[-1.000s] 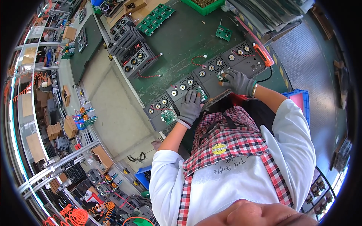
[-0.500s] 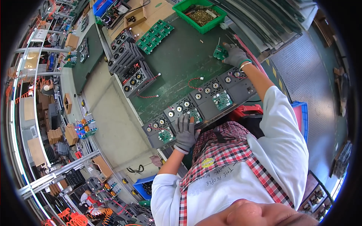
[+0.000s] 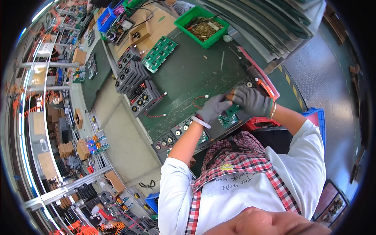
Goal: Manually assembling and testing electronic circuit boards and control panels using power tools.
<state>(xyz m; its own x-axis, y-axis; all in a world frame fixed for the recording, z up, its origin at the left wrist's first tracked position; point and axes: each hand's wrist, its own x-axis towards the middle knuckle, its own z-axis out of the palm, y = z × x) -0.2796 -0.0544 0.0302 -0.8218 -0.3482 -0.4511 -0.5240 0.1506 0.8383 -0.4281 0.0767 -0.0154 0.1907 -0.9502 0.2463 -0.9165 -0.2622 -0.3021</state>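
Both gloved hands meet above the row of dark grey panels (image 3: 213,131). My left hand (image 3: 214,107) and my right hand (image 3: 250,101) are closed at the fingertips. Between them a green edge of a small circuit board (image 3: 235,106) shows; the fingers hide most of it. Just below the hands, another green circuit board (image 3: 228,120) lies on a panel. My left forearm crosses over the panels to the left, which carry round brass-centred terminals (image 3: 178,132). A red twisted wire (image 3: 199,100) with a white plug lies beside my left hand.
A green bin (image 3: 201,29) of small brass parts stands at the far side. A sheet of joined green boards (image 3: 159,54) lies left of it, beside stacked dark grey housings (image 3: 135,78). At the right table edge is a red strip (image 3: 270,89), with stacked sheets (image 3: 270,27) beyond.
My right hand has brought the small circuit board from the far right of the table in over the panels. My left hand has moved rightward from the left panels to meet it.
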